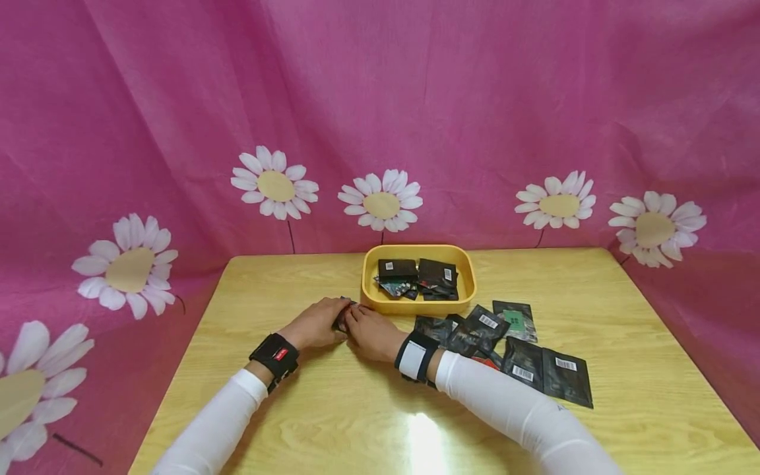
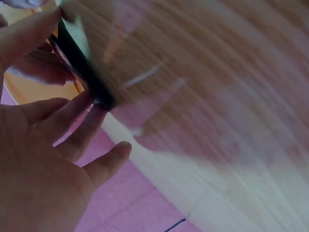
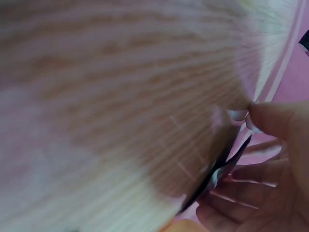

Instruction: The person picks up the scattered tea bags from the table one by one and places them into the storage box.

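Note:
In the head view, a small black packet [image 1: 342, 321] with a reddish part sits between my two hands, just left of the yellow tray. My left hand [image 1: 321, 323] holds its left side; in the left wrist view the thumb and fingertips meet the dark edge of the packet [image 2: 82, 67]. My right hand [image 1: 373, 333] covers its right side. In the right wrist view, the fingers lie behind the packet [image 3: 212, 180], with the thumb near its upper end. Much of the packet's face is hidden by the hands.
The yellow tray [image 1: 418, 307] stands at the back of the wooden table [image 1: 285, 422], with several black packets [image 1: 437, 272] stacked inside. More loose packets [image 1: 567, 376] lie spread to the right, partly under the right forearm. A pink flowered curtain [image 1: 463, 119] hangs behind.

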`<state>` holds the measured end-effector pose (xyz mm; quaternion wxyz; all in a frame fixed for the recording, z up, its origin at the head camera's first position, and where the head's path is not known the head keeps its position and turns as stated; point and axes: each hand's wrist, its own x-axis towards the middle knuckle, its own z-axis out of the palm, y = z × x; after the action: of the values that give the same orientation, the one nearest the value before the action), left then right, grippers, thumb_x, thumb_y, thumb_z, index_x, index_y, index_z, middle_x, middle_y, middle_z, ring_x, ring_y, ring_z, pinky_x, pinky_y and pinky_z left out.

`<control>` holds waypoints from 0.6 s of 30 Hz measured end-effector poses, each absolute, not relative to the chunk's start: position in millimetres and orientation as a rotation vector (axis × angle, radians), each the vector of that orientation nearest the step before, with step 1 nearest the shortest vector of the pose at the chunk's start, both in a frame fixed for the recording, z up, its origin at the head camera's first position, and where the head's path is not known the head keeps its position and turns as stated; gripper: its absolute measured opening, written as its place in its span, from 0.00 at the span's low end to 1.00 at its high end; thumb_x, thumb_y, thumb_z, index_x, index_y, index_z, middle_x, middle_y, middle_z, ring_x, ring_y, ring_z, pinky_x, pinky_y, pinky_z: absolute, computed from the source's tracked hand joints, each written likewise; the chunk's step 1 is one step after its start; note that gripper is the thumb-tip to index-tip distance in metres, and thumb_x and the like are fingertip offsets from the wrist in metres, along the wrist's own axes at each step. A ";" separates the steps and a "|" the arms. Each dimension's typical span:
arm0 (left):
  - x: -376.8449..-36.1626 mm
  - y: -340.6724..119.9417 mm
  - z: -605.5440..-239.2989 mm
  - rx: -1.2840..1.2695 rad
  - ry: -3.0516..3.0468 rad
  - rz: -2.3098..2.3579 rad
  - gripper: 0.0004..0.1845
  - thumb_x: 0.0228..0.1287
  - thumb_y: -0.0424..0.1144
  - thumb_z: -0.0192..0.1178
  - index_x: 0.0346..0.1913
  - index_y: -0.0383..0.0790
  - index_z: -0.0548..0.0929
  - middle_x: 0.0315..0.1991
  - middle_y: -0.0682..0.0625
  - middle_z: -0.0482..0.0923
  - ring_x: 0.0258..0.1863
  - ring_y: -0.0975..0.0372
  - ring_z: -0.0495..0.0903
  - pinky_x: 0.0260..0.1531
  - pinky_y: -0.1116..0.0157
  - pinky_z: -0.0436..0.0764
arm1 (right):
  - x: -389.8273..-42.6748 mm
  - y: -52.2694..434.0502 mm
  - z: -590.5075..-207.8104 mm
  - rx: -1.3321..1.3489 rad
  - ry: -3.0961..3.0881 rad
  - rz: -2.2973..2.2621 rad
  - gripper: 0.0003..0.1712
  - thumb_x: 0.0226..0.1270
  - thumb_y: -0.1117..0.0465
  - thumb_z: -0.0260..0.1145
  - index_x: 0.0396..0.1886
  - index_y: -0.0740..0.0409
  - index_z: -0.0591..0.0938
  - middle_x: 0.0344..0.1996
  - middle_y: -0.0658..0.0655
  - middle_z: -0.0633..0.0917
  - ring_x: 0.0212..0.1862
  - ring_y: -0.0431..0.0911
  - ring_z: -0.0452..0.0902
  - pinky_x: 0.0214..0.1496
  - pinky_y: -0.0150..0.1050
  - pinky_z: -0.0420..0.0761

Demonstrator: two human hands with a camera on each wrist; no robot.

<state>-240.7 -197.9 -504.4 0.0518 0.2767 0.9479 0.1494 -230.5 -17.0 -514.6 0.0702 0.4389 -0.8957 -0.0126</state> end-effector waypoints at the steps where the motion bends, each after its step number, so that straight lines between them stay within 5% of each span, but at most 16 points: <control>1: -239.2 -197.4 -503.7 0.863 2.907 0.451 0.37 0.54 0.43 0.72 0.66 0.34 0.72 0.58 0.40 0.78 0.58 0.47 0.77 0.59 0.50 0.75 | -230.2 -17.4 -514.4 1.325 -2.675 -0.040 0.27 0.70 0.53 0.61 0.61 0.67 0.74 0.56 0.62 0.81 0.61 0.51 0.76 0.69 0.43 0.71; 8: -223.3 -190.4 -501.9 0.979 3.031 0.366 0.19 0.56 0.32 0.64 0.52 0.37 0.83 0.44 0.46 0.85 0.45 0.52 0.84 0.47 0.53 0.81 | -226.5 -13.7 -513.3 1.330 -2.649 -0.011 0.13 0.70 0.63 0.59 0.52 0.58 0.81 0.49 0.56 0.86 0.50 0.46 0.83 0.53 0.38 0.81; 18: -200.7 -186.7 -504.8 0.920 3.112 0.247 0.03 0.59 0.32 0.64 0.30 0.42 0.85 0.23 0.53 0.74 0.24 0.63 0.76 0.25 0.62 0.75 | -213.2 -5.1 -502.4 1.355 -2.648 0.112 0.06 0.64 0.66 0.63 0.35 0.51 0.84 0.28 0.50 0.87 0.31 0.44 0.85 0.32 0.39 0.82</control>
<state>-200.7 -186.7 -504.8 -0.0563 0.2823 0.9547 0.0757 -213.2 -5.1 -502.4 0.0824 0.4536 -0.8866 0.0374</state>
